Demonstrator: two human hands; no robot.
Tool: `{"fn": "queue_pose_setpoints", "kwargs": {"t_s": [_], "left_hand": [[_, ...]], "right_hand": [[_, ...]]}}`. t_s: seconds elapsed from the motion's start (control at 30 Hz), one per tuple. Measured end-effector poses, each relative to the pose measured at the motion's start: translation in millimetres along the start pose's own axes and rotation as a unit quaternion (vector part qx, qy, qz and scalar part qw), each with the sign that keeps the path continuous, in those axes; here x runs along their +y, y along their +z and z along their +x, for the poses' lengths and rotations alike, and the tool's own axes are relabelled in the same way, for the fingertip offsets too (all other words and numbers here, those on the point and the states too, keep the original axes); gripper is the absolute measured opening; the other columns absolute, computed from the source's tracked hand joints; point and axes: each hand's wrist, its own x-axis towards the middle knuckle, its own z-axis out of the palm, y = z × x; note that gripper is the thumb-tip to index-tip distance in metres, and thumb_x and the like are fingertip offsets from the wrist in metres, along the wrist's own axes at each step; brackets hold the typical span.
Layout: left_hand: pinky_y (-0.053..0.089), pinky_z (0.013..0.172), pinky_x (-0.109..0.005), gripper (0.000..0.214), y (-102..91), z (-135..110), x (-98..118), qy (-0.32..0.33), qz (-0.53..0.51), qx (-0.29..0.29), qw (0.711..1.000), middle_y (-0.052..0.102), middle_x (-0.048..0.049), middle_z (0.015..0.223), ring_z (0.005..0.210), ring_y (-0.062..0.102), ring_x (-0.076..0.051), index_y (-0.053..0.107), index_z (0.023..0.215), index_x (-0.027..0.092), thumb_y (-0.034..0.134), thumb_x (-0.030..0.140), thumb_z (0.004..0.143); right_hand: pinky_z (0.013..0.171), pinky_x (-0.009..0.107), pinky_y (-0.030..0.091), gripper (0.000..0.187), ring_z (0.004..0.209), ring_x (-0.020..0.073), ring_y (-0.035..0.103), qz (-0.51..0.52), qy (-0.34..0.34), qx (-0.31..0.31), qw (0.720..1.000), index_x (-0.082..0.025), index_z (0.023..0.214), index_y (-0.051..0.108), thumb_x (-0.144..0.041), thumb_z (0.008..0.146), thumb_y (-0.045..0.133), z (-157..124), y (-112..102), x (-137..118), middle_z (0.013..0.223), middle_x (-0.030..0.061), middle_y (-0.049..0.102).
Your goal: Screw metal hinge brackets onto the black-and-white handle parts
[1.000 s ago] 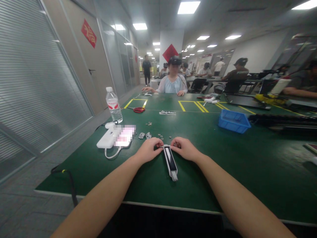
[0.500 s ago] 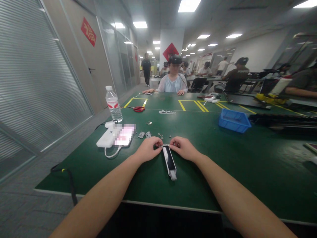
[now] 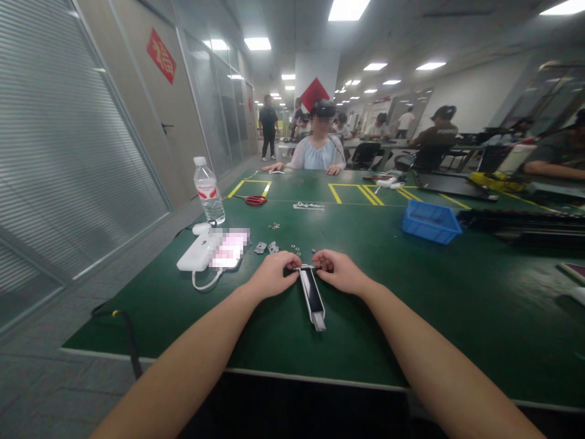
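Observation:
A narrow black strip in a silver metal frame [image 3: 312, 296] lies lengthwise on the green table [image 3: 411, 292] in front of me. My left hand [image 3: 273, 274] pinches its far end from the left, fingers curled. My right hand [image 3: 340, 271] pinches the same end from the right, fingers curled too. Small washers or nuts [image 3: 297, 249] lie just beyond my fingers, and two small metal hinge plates [image 3: 267, 247] sit a little to the left of them.
A white power bank with a cable [image 3: 195, 259] and a water bottle [image 3: 208, 190] stand at the left. Red scissors [image 3: 255, 200] lie farther back. A blue bin [image 3: 430, 221] sits at the right. A person [image 3: 320, 149] sits across the table; others work behind.
Both hands stay pinched on the strip's far end. The view has shifted slightly; nothing on the table has moved.

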Motion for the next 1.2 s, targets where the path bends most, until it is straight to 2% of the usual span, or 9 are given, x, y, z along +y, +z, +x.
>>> {"fn": "queue_pose_setpoints", "kwargs": {"t_s": [0.23, 0.43, 0.67, 0.83, 0.97, 1.1, 1.2], "left_hand": [[0.05, 0.079, -0.032, 0.033, 1.3, -1.1, 0.9, -0.017, -0.023, -0.001, 1.0, 0.064, -0.0062, 0.095, 0.081, 0.06, -0.017, 0.057, 0.104, 0.015, 0.057, 0.014, 0.072], [0.046, 0.093, -0.042, 0.055, 0.6, -1.8, 1.3, -0.044, -0.023, -0.012, 0.999, 0.063, -0.0098, 0.11, 0.1, 0.06, -0.023, 0.048, 0.122, 0.016, 0.056, 0.014, 0.067], [0.026, 0.11, -0.05, 0.083, -1.2, -1.2, 5.1, -0.087, -0.004, -0.075, 0.993, 0.047, -0.0145, 0.14, 0.132, 0.039, -0.028, 0.021, 0.144, 0.015, 0.053, 0.018, 0.068], [0.019, 0.112, -0.053, 0.089, 0.5, 1.2, 5.0, -0.098, 0.028, -0.115, 0.988, 0.038, -0.0146, 0.147, 0.139, 0.028, -0.028, 0.005, 0.149, 0.015, 0.051, 0.023, 0.072], [0.022, 0.111, -0.051, 0.087, 1.4, 2.1, 5.1, -0.093, 0.042, -0.118, 0.988, 0.041, -0.0142, 0.145, 0.137, 0.031, -0.028, 0.007, 0.149, 0.014, 0.051, 0.025, 0.074], [0.032, 0.107, -0.046, 0.085, -1.0, 1.2, 5.4, -0.102, 0.056, -0.077, 0.99, 0.052, -0.0132, 0.133, 0.125, 0.046, -0.028, 0.016, 0.147, 0.014, 0.055, 0.024, 0.072], [0.037, 0.101, -0.046, 0.075, -4.7, 0.7, 3.3, -0.133, 0.09, -0.042, 0.986, 0.06, -0.0105, 0.122, 0.114, 0.052, -0.028, 0.028, 0.143, 0.016, 0.054, 0.02, 0.072]], "right_hand": [[0.064, 0.026, 0.044, 0.034, 0.066, 0.0103, 0.051, -0.017, -0.007, 0.004, 1.0, -0.016, 0.099, 0.057, -0.004, 0.068, 0.051, -0.2, 1.5, 1.9, 0.086, 0.0017, 0.06], [0.066, 0.027, 0.043, 0.037, 0.068, 0.0115, 0.051, -0.039, -0.01, 0.009, 0.999, -0.016, 0.101, 0.057, -0.003, 0.067, 0.051, 0.0, 3.0, 1.3, 0.088, 0.0024, 0.06], [0.067, 0.028, 0.044, 0.038, 0.069, 0.0113, 0.05, -0.039, -0.007, 0.001, 0.999, -0.016, 0.103, 0.055, -0.003, 0.068, 0.052, 0.4, 3.2, 0.8, 0.09, 0.0024, 0.059], [0.067, 0.027, 0.044, 0.039, 0.069, 0.011, 0.05, -0.043, -0.005, -0.004, 0.999, -0.016, 0.104, 0.055, -0.002, 0.068, 0.052, 0.7, 2.7, 1.0, 0.09, 0.0027, 0.058], [0.067, 0.027, 0.044, 0.038, 0.069, 0.0112, 0.05, -0.048, -0.008, -0.001, 0.999, -0.016, 0.103, 0.056, -0.002, 0.067, 0.052, 1.0, 2.8, 1.1, 0.09, 0.0025, 0.058], [0.067, 0.027, 0.044, 0.038, 0.069, 0.0111, 0.05, -0.044, -0.005, -0.003, 0.999, -0.016, 0.103, 0.056, -0.003, 0.068, 0.053, 0.7, 2.3, 0.2, 0.09, 0.0024, 0.058], [0.067, 0.027, 0.043, 0.038, 0.069, 0.0113, 0.05, -0.042, -0.001, -0.006, 0.999, -0.016, 0.103, 0.057, -0.003, 0.068, 0.053, 0.2, 1.3, -1.2, 0.091, 0.0029, 0.059]]}}
